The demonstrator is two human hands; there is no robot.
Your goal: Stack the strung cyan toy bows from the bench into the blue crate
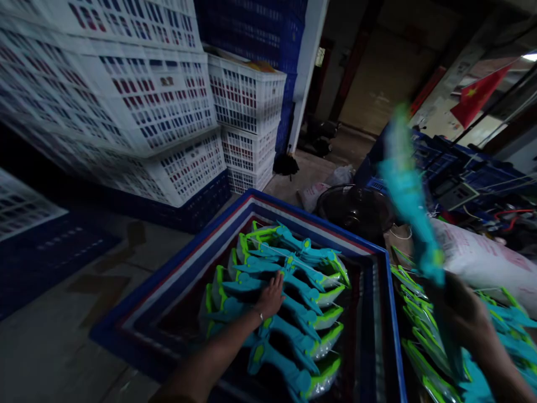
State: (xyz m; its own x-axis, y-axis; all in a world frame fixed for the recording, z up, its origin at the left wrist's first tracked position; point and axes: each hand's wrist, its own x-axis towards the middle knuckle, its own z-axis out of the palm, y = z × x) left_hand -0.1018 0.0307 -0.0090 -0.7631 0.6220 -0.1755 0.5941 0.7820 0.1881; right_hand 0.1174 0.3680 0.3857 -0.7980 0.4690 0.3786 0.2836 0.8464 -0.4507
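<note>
A worker's left hand [271, 298] lies flat and open-fingered on a row of bagged teal toy guns [277, 302] packed inside a blue crate [388, 313], while the right hand [459, 316] is closed around the grip of another teal toy gun [409, 196], held aloft and blurred above a loose heap of the same bagged toys [423, 336] just right of the crate. The raised toy appears gripped only at its lower end, and a loose hold could let it slip and drop onto the crate's hard rim or the heap below; the clear bags look slick, so the overlapping rows under the flat palm could slide out of line if pressed unevenly. The toys are moulded plastic, teal with lime-green trim, long-barrelled and angular, each in glossy film that catches the dim light. The crate is rigid plastic with red and white bands inside its stepped rim. Behind it sit a dark round fan [354, 210] and a pale woven sack [482, 260]. White lattice crates [168, 101] are stacked against the left, and a red flag [476, 95] hangs at far right.
</note>
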